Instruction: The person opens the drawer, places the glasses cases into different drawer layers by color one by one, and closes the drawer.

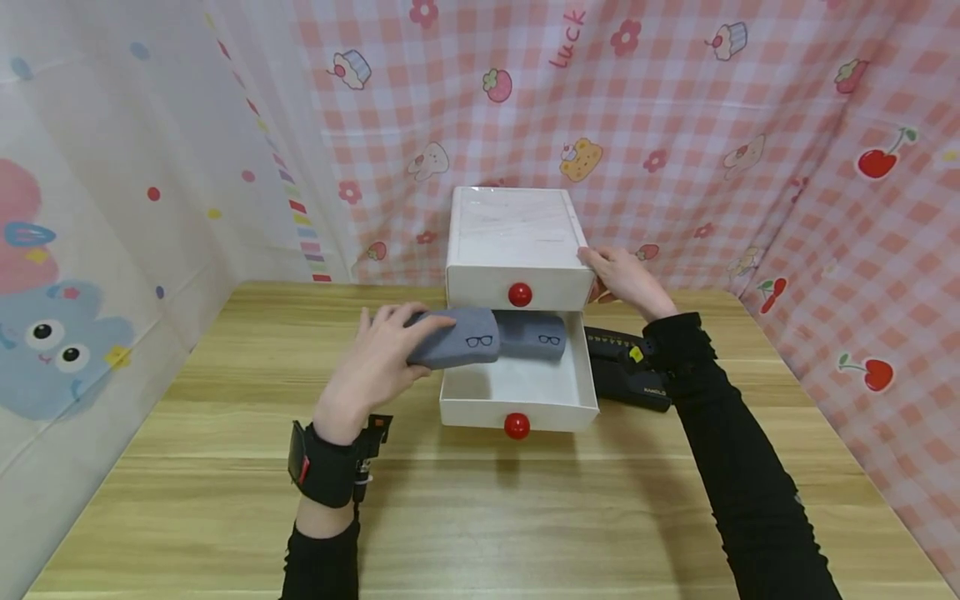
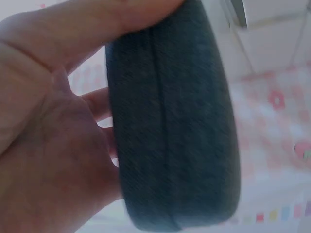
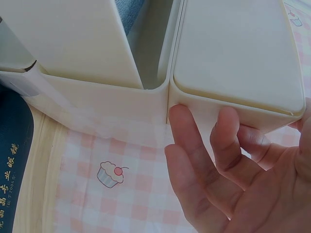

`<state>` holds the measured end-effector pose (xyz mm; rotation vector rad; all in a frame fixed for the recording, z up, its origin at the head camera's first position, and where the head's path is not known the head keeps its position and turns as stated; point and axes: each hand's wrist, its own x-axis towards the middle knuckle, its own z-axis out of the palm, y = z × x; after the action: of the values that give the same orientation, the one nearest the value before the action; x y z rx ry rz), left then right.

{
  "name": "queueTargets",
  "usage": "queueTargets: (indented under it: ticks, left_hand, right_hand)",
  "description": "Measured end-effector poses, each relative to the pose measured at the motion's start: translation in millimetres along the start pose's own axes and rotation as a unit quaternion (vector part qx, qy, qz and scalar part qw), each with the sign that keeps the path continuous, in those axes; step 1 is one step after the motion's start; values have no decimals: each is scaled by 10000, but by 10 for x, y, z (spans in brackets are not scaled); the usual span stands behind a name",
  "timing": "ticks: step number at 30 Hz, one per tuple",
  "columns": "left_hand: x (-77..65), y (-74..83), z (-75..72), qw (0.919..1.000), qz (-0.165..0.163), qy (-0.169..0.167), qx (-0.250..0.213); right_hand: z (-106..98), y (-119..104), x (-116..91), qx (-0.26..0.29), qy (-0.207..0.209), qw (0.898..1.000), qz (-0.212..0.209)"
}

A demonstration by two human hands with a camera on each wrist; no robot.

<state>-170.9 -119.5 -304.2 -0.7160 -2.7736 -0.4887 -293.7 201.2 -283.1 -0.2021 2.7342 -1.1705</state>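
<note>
My left hand [image 1: 375, 358] grips a blue-grey glasses case [image 1: 461, 337] near one end, above the left side of a pulled-out lower drawer [image 1: 536, 383]. Close up in the left wrist view, the case [image 2: 175, 126] shows a lengthwise seam, with the thumb across it. A second blue-grey glasses case [image 1: 532, 335], also printed with a small glasses picture, lies inside the drawer. At the right side of the white two-drawer box [image 1: 517, 225], my right hand [image 1: 622, 279] touches the upper unit [image 3: 238, 53] with its fingertips.
Dark cases [image 1: 630, 387] with lettering lie on the wooden table [image 1: 225, 467], just right of the open drawer. Each drawer front has a red round knob [image 1: 517, 426]. A pink checked curtain [image 1: 645, 108] hangs close behind the box.
</note>
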Motion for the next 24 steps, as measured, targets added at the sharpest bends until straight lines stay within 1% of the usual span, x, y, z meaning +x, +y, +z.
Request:
queueTargets:
  ticks: [3,8,14,18,21,24]
  left_hand:
    - [60,75,77,9995,299,-25,-32]
    - [147,206,195,9972,745,38,-79]
    - [255,352,353,9937,1117,90,-27]
    - [324,388,481,9902,1374,62,-228]
    - [370,389,583,9881,1461,31,-479]
    - [402,377,677,9878,1427,-5,-629]
  right_hand:
    - [10,4,6,-11,-14,10000,21]
    - [16,8,15,-57,9,10000,22]
    - [1,-9,1,-9,10,10000,-18]
    - [0,-11,3,9,0,10000,-2]
    - [3,-7,4,8,5,10000,16]
    - [7,-7,3,12,6,10000,8]
